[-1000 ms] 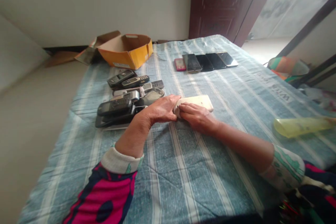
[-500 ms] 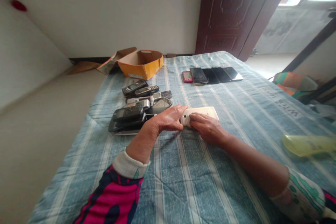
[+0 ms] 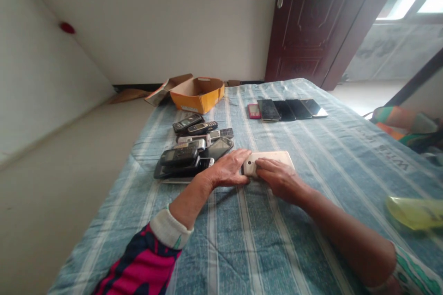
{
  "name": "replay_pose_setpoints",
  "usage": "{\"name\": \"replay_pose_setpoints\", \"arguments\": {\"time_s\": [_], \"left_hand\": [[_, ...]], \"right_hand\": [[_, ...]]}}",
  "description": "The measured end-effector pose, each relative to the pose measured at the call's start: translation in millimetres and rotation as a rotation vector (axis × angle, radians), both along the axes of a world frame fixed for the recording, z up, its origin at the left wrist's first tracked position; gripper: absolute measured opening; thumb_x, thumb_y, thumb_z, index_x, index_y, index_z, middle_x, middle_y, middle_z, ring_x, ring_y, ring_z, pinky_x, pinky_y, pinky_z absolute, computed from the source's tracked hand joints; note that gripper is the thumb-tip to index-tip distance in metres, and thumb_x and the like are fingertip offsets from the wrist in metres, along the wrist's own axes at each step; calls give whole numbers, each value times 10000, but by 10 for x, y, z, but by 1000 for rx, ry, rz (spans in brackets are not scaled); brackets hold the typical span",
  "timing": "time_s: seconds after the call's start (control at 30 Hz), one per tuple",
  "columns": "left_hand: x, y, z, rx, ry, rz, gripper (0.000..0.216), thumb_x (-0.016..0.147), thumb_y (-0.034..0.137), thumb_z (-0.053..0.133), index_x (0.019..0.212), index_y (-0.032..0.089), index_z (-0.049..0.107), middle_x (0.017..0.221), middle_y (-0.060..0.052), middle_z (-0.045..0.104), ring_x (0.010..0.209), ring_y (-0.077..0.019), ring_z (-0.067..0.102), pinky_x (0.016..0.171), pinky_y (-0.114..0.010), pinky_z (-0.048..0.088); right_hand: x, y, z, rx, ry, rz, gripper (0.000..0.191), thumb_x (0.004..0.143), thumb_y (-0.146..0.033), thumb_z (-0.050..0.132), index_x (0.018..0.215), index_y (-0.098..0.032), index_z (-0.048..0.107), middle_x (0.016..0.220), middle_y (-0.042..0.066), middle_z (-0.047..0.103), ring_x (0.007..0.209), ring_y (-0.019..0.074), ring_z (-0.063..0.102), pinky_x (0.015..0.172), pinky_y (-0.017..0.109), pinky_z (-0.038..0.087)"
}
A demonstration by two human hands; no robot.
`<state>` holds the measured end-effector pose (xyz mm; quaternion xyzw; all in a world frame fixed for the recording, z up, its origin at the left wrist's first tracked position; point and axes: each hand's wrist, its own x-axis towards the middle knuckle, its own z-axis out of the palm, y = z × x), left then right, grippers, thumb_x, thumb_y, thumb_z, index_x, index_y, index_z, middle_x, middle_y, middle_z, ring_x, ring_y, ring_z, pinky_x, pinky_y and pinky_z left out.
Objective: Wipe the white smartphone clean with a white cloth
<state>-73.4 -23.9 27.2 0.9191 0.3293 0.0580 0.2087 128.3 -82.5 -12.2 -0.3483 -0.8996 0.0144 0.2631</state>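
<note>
A white smartphone lies back up on the striped cloth, its camera end toward the left. My left hand grips that end, fingers at the far corner and thumb at the near one. Across the phone's back and near edge, the bent fingers of my right hand hold it. Just left of my hands is a heap of old mobile phones, some keypad models and some with screens. Part of the white phone is hidden under my right fingers.
Farther back lie a small pink phone and a row of dark smartphones. An open orange cardboard box stands at the far left edge of the cloth-covered table. A yellow translucent object lies at the right.
The camera has tilted up, so the scene sits lower and slightly farther right. Both hands stay on the white smartphone with almost no shift against it.
</note>
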Motion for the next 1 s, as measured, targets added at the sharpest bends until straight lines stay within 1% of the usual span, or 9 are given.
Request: {"name": "replay_pose_setpoints", "arguments": {"time_s": [0.1, 0.27, 0.43, 0.53, 0.6, 0.73, 0.87, 1.0], "left_hand": [[-30, -4, -54, -22, -3, 33, 768, 644, 253, 634, 1353, 113, 375, 1416, -166, 435, 1320, -273, 405, 1120, -389, 306], [-8, -24, -41, -49, 25, 64, 858, 618, 212, 599, 1421, 167, 300, 1482, -148, 381, 1372, -284, 347, 1143, -438, 260], [7, -41, 0, -68, -11, 59, 855, 618, 171, 573, 1431, 132, 312, 1478, -170, 392, 1363, -293, 369, 1137, -437, 287], [1, -31, 5, -70, -22, 61, 834, 627, 157, 561, 1427, 126, 327, 1469, -168, 407, 1352, -305, 384, 1129, -451, 300], [-4, -17, 6, -66, -21, 58, 825, 626, 142, 549, 1422, 120, 334, 1462, -169, 418, 1347, -301, 391, 1127, -448, 302], [-7, -2, 26, -65, -19, 60, 793, 639, 175, 577, 1399, 107, 362, 1429, -180, 453, 1320, -299, 425, 1124, -429, 309], [-12, -13, 79, -83, -11, 74, 817, 654, 293, 663, 1384, 76, 368, 1414, -196, 458, 1310, -301, 431, 1118, -405, 319], [-17, -6, 78, -87, -12, 109, 765, 708, 399, 679, 1370, 145, 391, 1416, -151, 468, 1298, -287, 448, 1102, -411, 335]], "right_hand": [[-2, -7, -8, 22, -2, -15, 277, 951, -118, 365, 848, -147, 620, 956, 107, 603, 977, 204, 558, 873, 370, 486], [-193, -14, -7, 51, -4, -50, 256, 950, -144, 386, 871, -153, 630, 928, 102, 598, 932, 211, 548, 851, 377, 498], [-402, 4, -59, 74, -1, -61, 254, 942, -138, 390, 932, -140, 643, 957, 114, 599, 984, 226, 539, 878, 403, 497], [-486, 18, -81, 93, 12, -95, 241, 927, -130, 408, 912, -122, 649, 959, 136, 599, 1011, 247, 527, 885, 411, 490], [-507, 26, -69, 94, 14, -110, 241, 920, -120, 411, 887, -121, 650, 943, 135, 600, 983, 244, 529, 871, 402, 490], [-403, 41, 2, 48, -46, -60, 237, 920, -110, 424, 815, -138, 634, 874, 95, 597, 864, 200, 534, 807, 348, 490], [-124, 46, 68, -22, -81, -46, 213, 908, -98, 458, 767, -148, 609, 853, 70, 578, 831, 174, 527, 759, 311, 466], [126, 25, 115, -56, -93, -59, 220, 900, -73, 458, 740, -154, 585, 861, 62, 573, 801, 160, 519, 729, 289, 449]]}}
